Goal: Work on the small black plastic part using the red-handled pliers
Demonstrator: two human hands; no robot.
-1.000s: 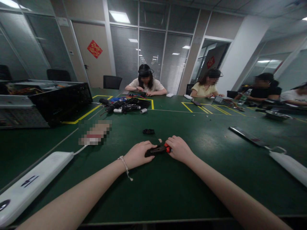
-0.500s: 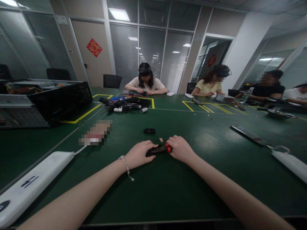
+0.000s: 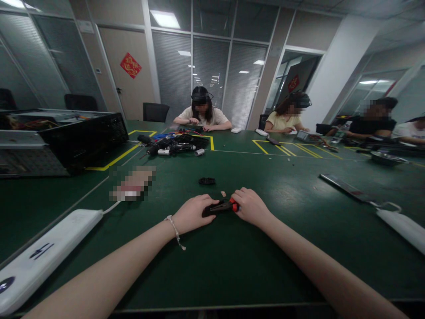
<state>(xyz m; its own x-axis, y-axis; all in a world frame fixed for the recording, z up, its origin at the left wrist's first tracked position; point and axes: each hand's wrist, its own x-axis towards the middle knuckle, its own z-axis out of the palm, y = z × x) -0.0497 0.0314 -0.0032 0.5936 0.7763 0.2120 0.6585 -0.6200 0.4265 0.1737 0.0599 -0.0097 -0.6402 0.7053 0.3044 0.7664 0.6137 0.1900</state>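
On the green table [image 3: 232, 266] both my hands meet over a small black object [image 3: 212, 209]. My left hand [image 3: 191, 213] is closed round that black object and holds it down. My right hand [image 3: 249, 205] is closed on a tool with a red and black handle [image 3: 229, 205], whose tip rests against the black object. A tiny pale piece [image 3: 223, 193] lies just beyond the tool. A small black ring-like part [image 3: 206, 180] lies farther out on the table.
A white power strip [image 3: 43, 254] lies at the near left, another [image 3: 401, 226] at the right beside a long dark strip [image 3: 345, 188]. An open computer case [image 3: 59, 137] stands at the left. A heap of tools [image 3: 172, 145] sits mid-table. Several people work along the far side.
Both hands and the tool stay where they were. Only the view shifted slightly, and a person at the far side moved their head.
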